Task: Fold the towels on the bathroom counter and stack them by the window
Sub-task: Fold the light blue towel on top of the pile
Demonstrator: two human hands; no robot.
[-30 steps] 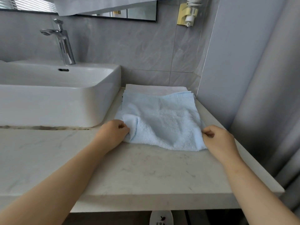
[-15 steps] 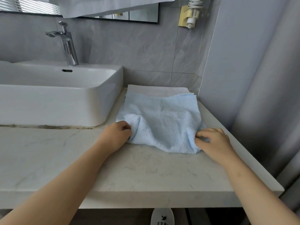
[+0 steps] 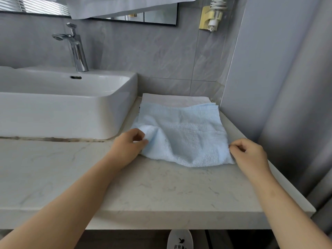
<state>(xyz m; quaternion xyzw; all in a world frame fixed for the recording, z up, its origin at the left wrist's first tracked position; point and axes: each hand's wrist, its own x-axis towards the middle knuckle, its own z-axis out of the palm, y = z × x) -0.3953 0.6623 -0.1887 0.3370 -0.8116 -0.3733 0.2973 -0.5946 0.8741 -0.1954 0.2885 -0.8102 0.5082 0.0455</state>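
A light blue towel [image 3: 183, 133] lies folded and a little rumpled at the right end of the marble counter [image 3: 143, 191]. Its far part rests on a folded white towel [image 3: 172, 100] against the back wall. My left hand [image 3: 131, 144] pinches the blue towel's near left corner, where the cloth bunches up. My right hand [image 3: 248, 153] pinches the near right corner at the towel's edge. Both arms reach in from the bottom of the view.
A white vessel sink [image 3: 68, 105] with a chrome faucet [image 3: 75, 49] fills the left of the counter. A grey wall panel [image 3: 251, 69] and curtain [image 3: 305, 105] stand on the right. A mirror and a hanging white cloth [image 3: 125, 6] are above.
My right hand drew in to the left over the towel's corner, then pulled back right, spreading the near edge out. My left hand kept its pinch on the left corner.
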